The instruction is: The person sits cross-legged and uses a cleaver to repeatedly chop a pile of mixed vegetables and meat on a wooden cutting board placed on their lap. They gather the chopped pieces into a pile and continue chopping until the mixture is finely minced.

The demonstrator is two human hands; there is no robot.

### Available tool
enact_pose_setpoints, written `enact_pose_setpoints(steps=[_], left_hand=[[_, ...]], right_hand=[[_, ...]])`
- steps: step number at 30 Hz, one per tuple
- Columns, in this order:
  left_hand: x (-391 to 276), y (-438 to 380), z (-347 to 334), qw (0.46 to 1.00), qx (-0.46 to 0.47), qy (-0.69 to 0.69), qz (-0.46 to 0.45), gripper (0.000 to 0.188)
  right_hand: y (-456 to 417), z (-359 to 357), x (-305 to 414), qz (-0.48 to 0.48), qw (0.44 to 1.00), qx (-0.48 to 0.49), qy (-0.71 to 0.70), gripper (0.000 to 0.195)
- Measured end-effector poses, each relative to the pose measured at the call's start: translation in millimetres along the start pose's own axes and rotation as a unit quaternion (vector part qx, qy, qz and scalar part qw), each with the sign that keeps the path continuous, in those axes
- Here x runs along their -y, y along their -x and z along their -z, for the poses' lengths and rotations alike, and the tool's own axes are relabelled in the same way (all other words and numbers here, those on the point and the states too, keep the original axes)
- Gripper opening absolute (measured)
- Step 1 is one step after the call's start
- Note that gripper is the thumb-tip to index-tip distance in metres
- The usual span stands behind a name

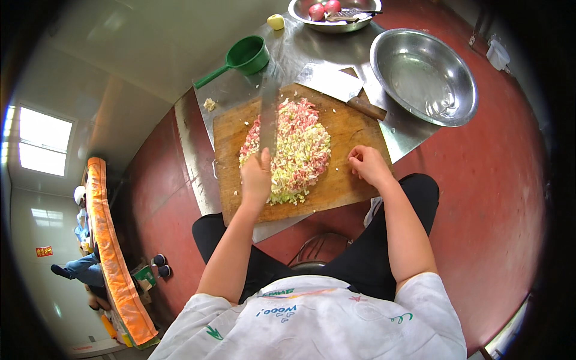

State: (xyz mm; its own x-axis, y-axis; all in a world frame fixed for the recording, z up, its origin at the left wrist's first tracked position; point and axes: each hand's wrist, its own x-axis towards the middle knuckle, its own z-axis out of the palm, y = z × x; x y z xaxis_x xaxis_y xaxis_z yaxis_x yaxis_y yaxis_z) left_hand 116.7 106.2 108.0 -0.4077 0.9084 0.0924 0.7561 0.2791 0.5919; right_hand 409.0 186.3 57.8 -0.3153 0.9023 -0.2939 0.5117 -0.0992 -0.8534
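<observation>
My left hand (pixel 256 180) grips a knife whose broad steel blade (pixel 269 117), blurred by motion, points away from me. Its handle is hidden in the fist. The blade is over the left part of a heap of chopped food (pixel 306 144), with pink bits like minced meat and pale yellow-green vegetable bits. This heap covers the middle of a wooden chopping board (pixel 351 130). Close to the board's right edge, my right hand (pixel 366 164) has its fingers curled in, with nothing visible in them. A cleaver (pixel 330 83) with a wooden handle lies across the board's far right corner.
Beyond the board, a green plastic dipper (pixel 247 56) and a pale round vegetable (pixel 276 21) rest on the metal table (pixel 297 54). A steel basin (pixel 423 76) stands right; another basin (pixel 342 27) holds two reddish round vegetables and utensils. At left, someone's legs (pixel 83 270) show beside orange bedding (pixel 112 252).
</observation>
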Motion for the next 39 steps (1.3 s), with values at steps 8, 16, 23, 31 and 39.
enact_pose_setpoints(steps=[8,16,23,31,39], left_hand=[[-32,5,11,0.998,0.047,0.029,0.028,0.058],[-37,8,16,0.995,0.092,-0.018,0.018,0.06],[-25,-1,19,0.995,0.084,-0.059,0.018,0.057],[10,-15,29,0.995,0.077,-0.041,0.056,0.059],[20,-19,30,0.986,0.068,0.051,0.142,0.068]], right_hand=[[1,4,2,-0.013,1.0,-0.001,-0.008,0.015],[1,2,-1,-0.012,1.0,0.002,-0.004,0.014],[1,4,-4,-0.017,1.0,-0.006,-0.016,0.015],[-1,1,-8,-0.005,1.0,0.004,-0.005,0.016],[0,2,2,-0.008,1.0,0.018,0.009,0.016]])
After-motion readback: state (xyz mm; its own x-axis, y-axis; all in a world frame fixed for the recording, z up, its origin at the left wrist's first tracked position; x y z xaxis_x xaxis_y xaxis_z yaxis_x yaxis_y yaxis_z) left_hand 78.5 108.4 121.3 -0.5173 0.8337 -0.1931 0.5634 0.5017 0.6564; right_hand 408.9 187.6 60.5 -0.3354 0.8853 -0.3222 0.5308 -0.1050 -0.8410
